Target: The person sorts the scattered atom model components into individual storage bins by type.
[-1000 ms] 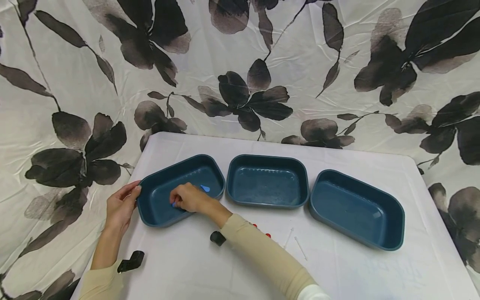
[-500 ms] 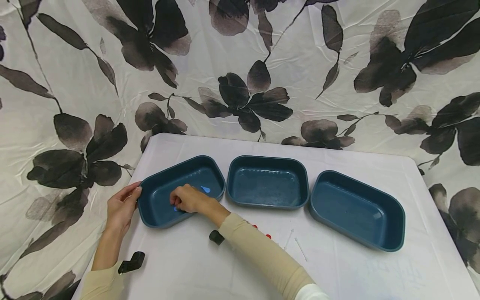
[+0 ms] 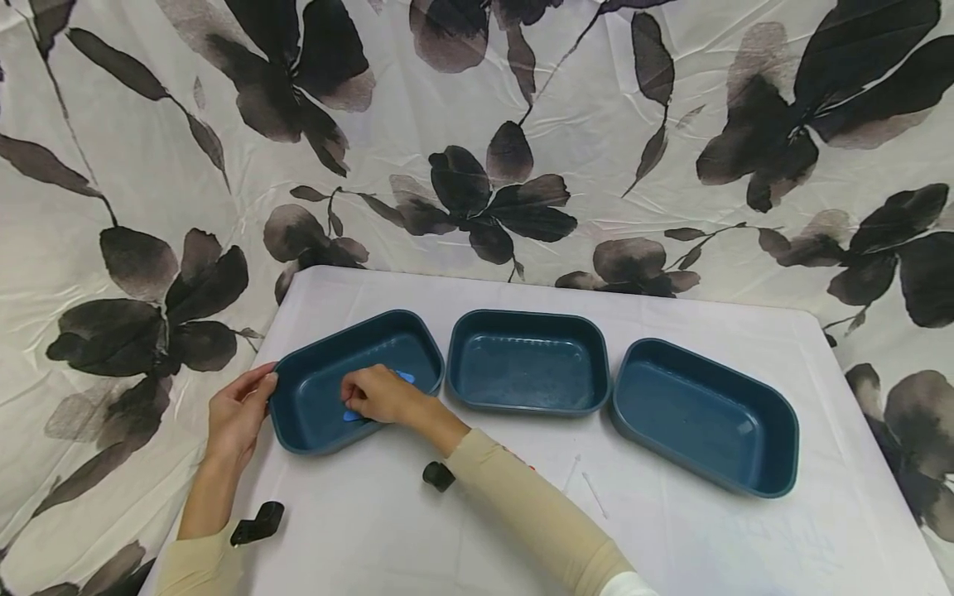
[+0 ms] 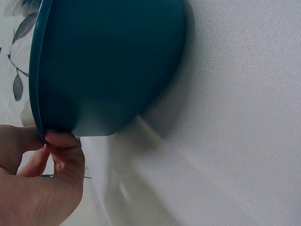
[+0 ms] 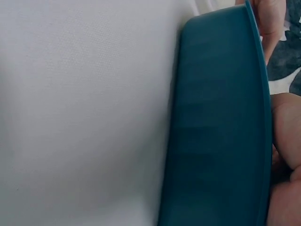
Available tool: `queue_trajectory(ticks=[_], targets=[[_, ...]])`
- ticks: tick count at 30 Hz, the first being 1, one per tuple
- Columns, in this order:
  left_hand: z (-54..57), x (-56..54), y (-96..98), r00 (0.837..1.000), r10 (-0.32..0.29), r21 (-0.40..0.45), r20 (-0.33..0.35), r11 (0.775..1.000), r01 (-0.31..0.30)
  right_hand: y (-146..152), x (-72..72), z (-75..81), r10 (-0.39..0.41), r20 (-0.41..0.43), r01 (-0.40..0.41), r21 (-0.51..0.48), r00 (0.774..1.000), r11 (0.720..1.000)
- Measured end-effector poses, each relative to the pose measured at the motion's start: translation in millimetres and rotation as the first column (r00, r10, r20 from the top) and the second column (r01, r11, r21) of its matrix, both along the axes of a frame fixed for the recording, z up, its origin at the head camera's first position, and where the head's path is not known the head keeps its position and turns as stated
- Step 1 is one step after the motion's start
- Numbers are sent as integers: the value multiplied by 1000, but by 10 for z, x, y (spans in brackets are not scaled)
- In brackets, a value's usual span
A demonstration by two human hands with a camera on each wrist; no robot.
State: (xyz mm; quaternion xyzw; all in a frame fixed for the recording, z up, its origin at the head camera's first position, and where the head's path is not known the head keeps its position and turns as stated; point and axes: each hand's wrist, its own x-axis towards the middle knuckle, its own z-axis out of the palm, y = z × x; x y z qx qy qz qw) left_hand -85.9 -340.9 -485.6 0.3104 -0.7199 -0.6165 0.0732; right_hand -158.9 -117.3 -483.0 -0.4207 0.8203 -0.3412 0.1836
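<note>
My left hand (image 3: 233, 422) pinches the left end rim of a dark teal plastic tray (image 3: 298, 414) between thumb and fingers; the left wrist view shows this hold on the tray wall (image 4: 108, 61). Over the front wall of that same tray reaches my right hand (image 3: 380, 395), fingers curled down inside it. A small flat blue piece (image 3: 352, 415) shows right under its fingertips. Another blue piece (image 3: 406, 377) lies behind the hand, partly covered by it. In the right wrist view the tray wall (image 5: 216, 117) hides the fingertips, so whether they pinch the piece is unclear.
Two similar teal trays, a middle one (image 3: 531, 407) and a right one (image 3: 708, 455), stand alongside. Two thin white sticks (image 3: 595, 495) lie in front on the white table (image 3: 417, 546). A red bit (image 3: 532, 468) peeks out beside the right sleeve (image 3: 537, 513).
My right hand has shifted very slightly, and more of the blue piece under its fingertips shows. The sleeve covers more of the red bits. My left hand keeps its hold on the tray.
</note>
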Motion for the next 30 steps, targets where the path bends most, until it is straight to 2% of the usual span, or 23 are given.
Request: queue_trajectory(ticks=[14,22,30], targets=[[24,-1,-3,1000,6,23,12,1000,-7,228,62,27,-53,14,55,-147,998,988],[14,-10,5,1000,11,35,17,999,-12,369,104,26,-94,40,101,-258,995,961],[0,-9,-6,1000,18,57,19,998,-19,504,140,52,-149,72,165,-350,986,922]])
